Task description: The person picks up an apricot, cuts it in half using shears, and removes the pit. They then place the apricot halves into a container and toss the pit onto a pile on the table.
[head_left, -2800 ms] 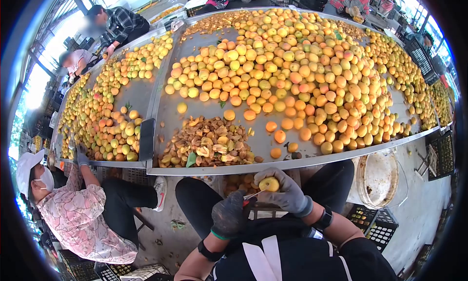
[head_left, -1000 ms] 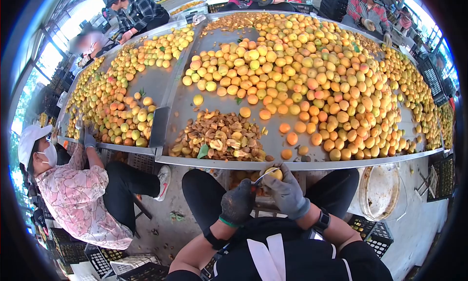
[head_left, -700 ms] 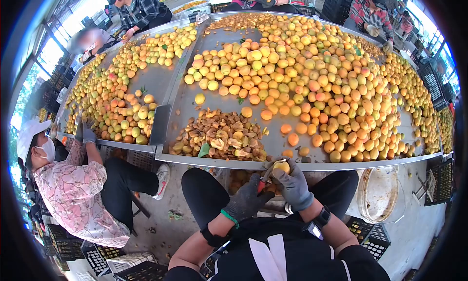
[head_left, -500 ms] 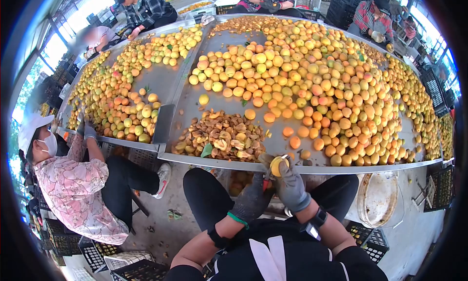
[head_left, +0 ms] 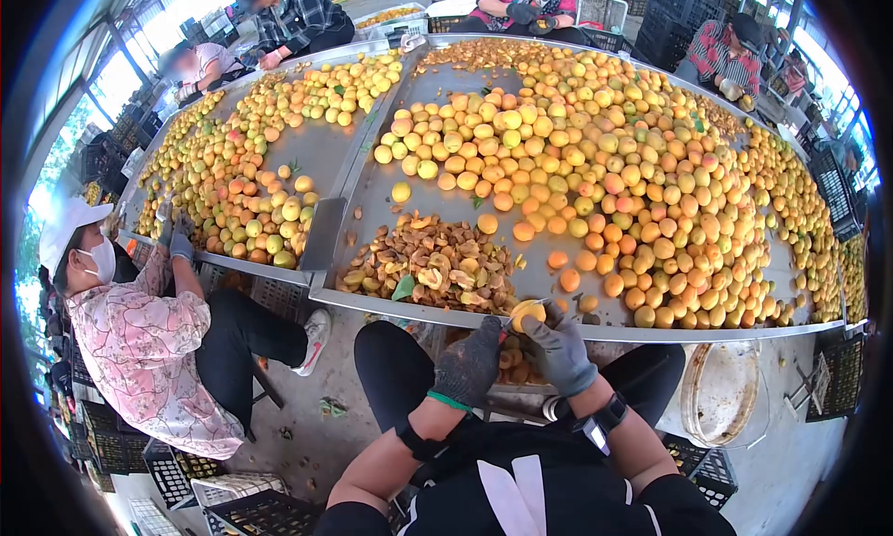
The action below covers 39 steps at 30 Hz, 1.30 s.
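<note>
Your right hand (head_left: 558,350) grasps the apricot (head_left: 527,310) at the table's (head_left: 651,333) near edge. It looks light, soft and easily bruised, so cradle its sides. Your left hand (head_left: 470,367) is clenched; I cannot tell on what.

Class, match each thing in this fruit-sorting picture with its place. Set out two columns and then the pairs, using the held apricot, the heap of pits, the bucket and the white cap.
Things:
1. held apricot
2. heap of pits
3. bucket
4. white cap

Places:
A. on the floor, at the person's right
B. on a neighbouring person's head
C. in the right hand, at the table edge
D. on the table, near its front edge

Pairs: 1-C; 2-D; 3-A; 4-B
</note>
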### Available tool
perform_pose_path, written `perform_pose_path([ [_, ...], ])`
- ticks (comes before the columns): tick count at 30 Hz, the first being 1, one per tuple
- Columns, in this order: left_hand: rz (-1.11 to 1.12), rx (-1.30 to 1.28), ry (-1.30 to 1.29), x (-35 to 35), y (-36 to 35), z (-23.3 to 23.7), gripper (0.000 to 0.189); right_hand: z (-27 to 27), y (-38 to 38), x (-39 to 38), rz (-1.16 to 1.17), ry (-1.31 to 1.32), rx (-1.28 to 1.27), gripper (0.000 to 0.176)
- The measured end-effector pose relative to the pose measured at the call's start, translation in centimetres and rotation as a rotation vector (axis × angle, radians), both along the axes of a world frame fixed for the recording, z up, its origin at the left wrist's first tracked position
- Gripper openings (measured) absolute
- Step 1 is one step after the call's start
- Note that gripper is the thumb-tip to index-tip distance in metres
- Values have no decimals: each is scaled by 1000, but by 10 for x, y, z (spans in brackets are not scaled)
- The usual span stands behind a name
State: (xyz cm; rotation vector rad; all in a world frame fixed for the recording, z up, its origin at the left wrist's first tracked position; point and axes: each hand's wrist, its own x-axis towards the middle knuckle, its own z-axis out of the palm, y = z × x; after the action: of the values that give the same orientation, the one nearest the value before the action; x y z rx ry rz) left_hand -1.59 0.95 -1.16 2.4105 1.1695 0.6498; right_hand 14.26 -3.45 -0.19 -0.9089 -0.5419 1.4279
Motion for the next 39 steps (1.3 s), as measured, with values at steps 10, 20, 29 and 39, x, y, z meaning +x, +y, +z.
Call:
perform_pose_path([
  [10,62,-62,31,1,-10,-4,21,-30,1,-5,50,271,-56,32],
  [20,100,-67,139,7,-20,10,31,-11,7,-23,33,585,23,47],
  [29,-53,339,35,-3,-8,8,39,-9,-4,2,43,214,90,39],
  [39,4,286,101,-3,-21,-1,37,-26,-7,-4,65,172,-63,35],
])
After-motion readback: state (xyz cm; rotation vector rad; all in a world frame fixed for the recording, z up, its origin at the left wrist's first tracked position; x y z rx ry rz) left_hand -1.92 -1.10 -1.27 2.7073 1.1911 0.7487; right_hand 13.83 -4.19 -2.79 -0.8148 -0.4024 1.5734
